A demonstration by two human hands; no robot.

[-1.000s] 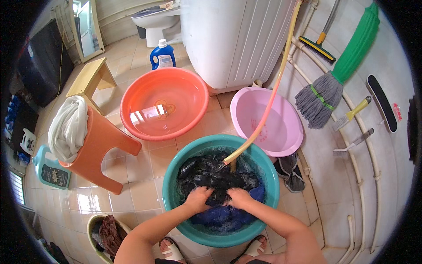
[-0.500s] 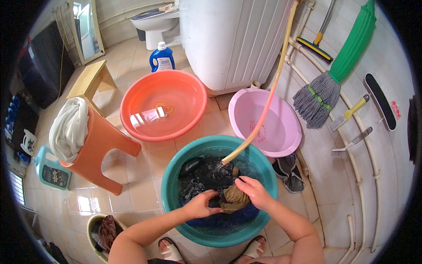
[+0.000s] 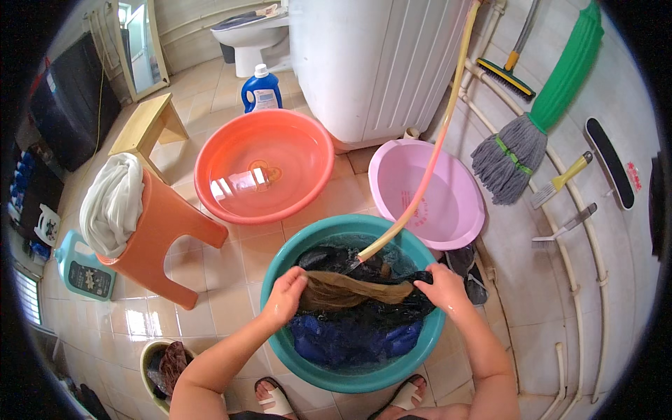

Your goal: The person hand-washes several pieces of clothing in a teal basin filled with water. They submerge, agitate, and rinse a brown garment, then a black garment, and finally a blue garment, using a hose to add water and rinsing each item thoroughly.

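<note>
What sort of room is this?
Most likely a bathroom doubling as a laundry space: a toilet stands at the back, and a hose runs into a teal basin of wet clothes.

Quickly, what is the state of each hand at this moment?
Left hand: closed, holding the brown cloth at its left end.
Right hand: closed, holding black cloth at the brown one's right end.

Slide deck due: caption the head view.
Left fingers and right fingers hold brown and black cloth over a teal basin of water.
</note>
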